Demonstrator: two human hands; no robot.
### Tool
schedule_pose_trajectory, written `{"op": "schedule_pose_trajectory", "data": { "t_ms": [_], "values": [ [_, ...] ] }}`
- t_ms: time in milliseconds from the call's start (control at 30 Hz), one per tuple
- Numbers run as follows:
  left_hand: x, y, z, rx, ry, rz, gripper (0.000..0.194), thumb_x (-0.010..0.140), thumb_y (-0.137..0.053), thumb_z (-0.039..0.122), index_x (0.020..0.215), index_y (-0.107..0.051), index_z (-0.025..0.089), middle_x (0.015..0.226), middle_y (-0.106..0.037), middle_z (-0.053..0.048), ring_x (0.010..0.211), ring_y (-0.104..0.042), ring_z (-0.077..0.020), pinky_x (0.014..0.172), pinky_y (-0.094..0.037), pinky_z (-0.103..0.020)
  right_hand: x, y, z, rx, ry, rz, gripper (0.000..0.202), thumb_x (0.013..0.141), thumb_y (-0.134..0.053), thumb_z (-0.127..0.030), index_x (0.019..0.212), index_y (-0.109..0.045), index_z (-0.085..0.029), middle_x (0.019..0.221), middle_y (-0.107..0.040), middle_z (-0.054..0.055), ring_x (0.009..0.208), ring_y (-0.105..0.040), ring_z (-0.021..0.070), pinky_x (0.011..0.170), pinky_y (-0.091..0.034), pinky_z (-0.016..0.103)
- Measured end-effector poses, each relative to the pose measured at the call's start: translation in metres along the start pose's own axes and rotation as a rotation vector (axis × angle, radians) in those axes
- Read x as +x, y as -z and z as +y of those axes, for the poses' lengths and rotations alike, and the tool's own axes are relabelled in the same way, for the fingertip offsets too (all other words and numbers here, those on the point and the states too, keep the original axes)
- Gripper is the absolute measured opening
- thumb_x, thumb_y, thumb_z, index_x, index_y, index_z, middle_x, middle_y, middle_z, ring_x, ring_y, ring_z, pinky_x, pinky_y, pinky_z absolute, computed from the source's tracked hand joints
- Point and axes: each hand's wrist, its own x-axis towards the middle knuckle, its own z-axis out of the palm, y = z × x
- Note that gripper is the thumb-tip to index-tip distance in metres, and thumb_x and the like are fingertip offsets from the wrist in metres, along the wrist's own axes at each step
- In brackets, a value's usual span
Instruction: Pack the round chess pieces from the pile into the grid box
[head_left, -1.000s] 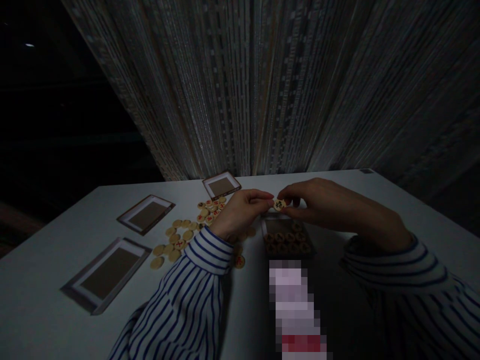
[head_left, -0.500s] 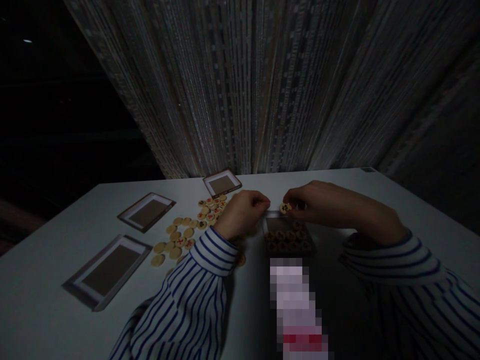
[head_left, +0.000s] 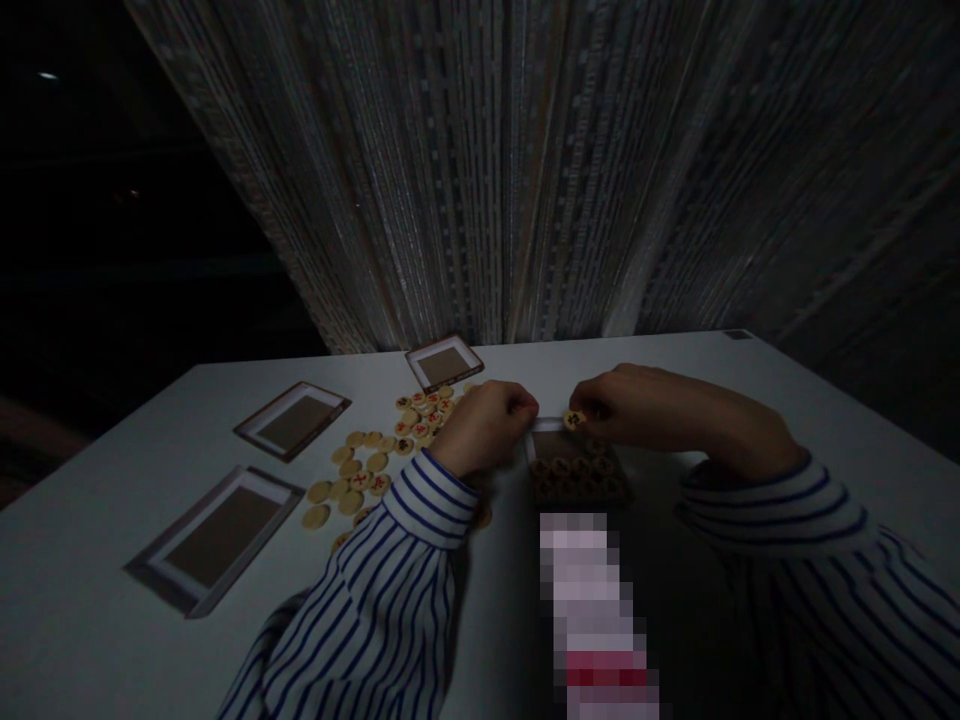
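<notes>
In the head view, my right hand point(head_left: 660, 412) pinches a round wooden piece point(head_left: 574, 420) with a dark character, just over the far right part of a small tray point(head_left: 551, 447). Rows of dark-marked round pieces point(head_left: 571, 478) lie in the tray's near part, with more along its right side. At the tray's far left corner is my left hand point(head_left: 491, 415), its fingers curled together; whether anything is between them is hidden. Left of that hand spreads a loose pile of round pieces point(head_left: 377, 463), some with red or dark characters, others blank side up.
Three more shallow trays stand on the white table point(head_left: 97, 520): one at the back point(head_left: 444, 362), one at the left point(head_left: 292, 420), one nearer point(head_left: 217, 540). A curtain point(head_left: 465, 180) hangs behind. A pixelated patch covers the near middle.
My right hand, with the round piece, has shifted very slightly right and lower over the tray. My left hand stays nearly in place.
</notes>
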Motion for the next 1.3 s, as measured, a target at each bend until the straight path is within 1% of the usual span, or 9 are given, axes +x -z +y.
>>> {"op": "schedule_pose_trajectory", "data": {
  "t_ms": [100,267,433,600,833,967,1067,1300],
  "values": [
    [0.000,0.000,0.000,0.027,-0.002,-0.009,0.023,0.080,-0.048,0.024,0.082,-0.069,0.015,0.079,-0.070,-0.005,0.071,-0.061,-0.0157,0.062,-0.042,-0.025,0.002,-0.003,0.001,-0.010,-0.016,-0.024,0.024,0.077,-0.049,-0.033,0.086,-0.068,-0.022,0.074,-0.066,0.005,0.063,-0.057,0.0163,0.052,-0.033,0.027],
    [0.001,-0.001,0.000,0.033,-0.004,-0.009,0.023,0.080,-0.047,0.025,0.083,-0.069,0.016,0.079,-0.070,-0.005,0.071,-0.061,-0.0159,0.063,-0.042,-0.026,0.006,-0.008,0.004,-0.018,-0.010,-0.061,0.024,0.075,-0.047,-0.027,0.086,-0.068,-0.022,0.077,-0.067,0.006,0.063,-0.058,0.0171,0.053,-0.035,0.028],
    [0.000,0.000,0.000,0.059,-0.006,-0.016,0.023,0.081,-0.047,0.025,0.083,-0.069,0.016,0.080,-0.070,-0.005,0.072,-0.061,-0.0159,0.064,-0.043,-0.026,0.008,-0.009,0.002,-0.019,-0.024,-0.109,0.026,0.075,-0.047,-0.029,0.087,-0.068,-0.020,0.077,-0.067,0.007,0.062,-0.057,0.0168,0.053,-0.035,0.028],
    [-0.001,0.002,0.004,0.098,0.003,-0.024,0.024,0.081,-0.046,0.024,0.081,-0.069,0.016,0.077,-0.069,-0.005,0.069,-0.060,-0.0155,0.063,-0.042,-0.026,0.007,-0.011,0.000,-0.003,-0.045,-0.127,0.023,0.073,-0.048,-0.028,0.081,-0.067,-0.020,0.077,-0.066,0.007,0.060,-0.056,0.0157,0.052,-0.035,0.027],
    [0.000,0.001,0.002,0.101,-0.017,-0.034,0.023,0.081,-0.046,0.024,0.082,-0.068,0.017,0.076,-0.068,-0.005,0.068,-0.059,-0.0153,0.063,-0.041,-0.026,0.010,-0.018,0.003,0.003,-0.049,-0.166,0.022,0.072,-0.049,-0.028,0.081,-0.067,-0.018,0.075,-0.067,0.007,0.056,-0.054,0.0141,0.049,-0.034,0.026],
    [0.001,0.001,0.002,0.105,0.000,-0.045,0.023,0.081,-0.046,0.024,0.083,-0.068,0.017,0.076,-0.068,-0.005,0.069,-0.059,-0.0157,0.065,-0.042,-0.027,0.012,-0.021,0.003,-0.021,-0.044,-0.170,0.024,0.073,-0.050,-0.029,0.083,-0.068,-0.017,0.076,-0.067,0.008,0.058,-0.055,0.0152,0.050,-0.034,0.027],
    [0.000,0.001,0.002,0.104,-0.004,-0.046,0.024,0.081,-0.046,0.024,0.084,-0.068,0.017,0.076,-0.068,-0.005,0.069,-0.059,-0.0157,0.066,-0.042,-0.028,0.014,-0.022,0.003,-0.028,-0.054,-0.196,0.025,0.073,-0.050,-0.028,0.085,-0.068,-0.017,0.078,-0.068,0.008,0.059,-0.057,0.0160,0.051,-0.035,0.027],
    [0.000,0.001,0.000,0.102,-0.023,-0.052,0.024,0.081,-0.046,0.025,0.085,-0.068,0.016,0.079,-0.069,-0.006,0.070,-0.059,-0.0156,0.065,-0.042,-0.027,0.017,-0.026,0.003,-0.044,-0.037,-0.213,0.023,0.074,-0.050,-0.026,0.082,-0.069,-0.017,0.076,-0.069,0.009,0.057,-0.058,0.0158,0.051,-0.036,0.028]
  ]
}}
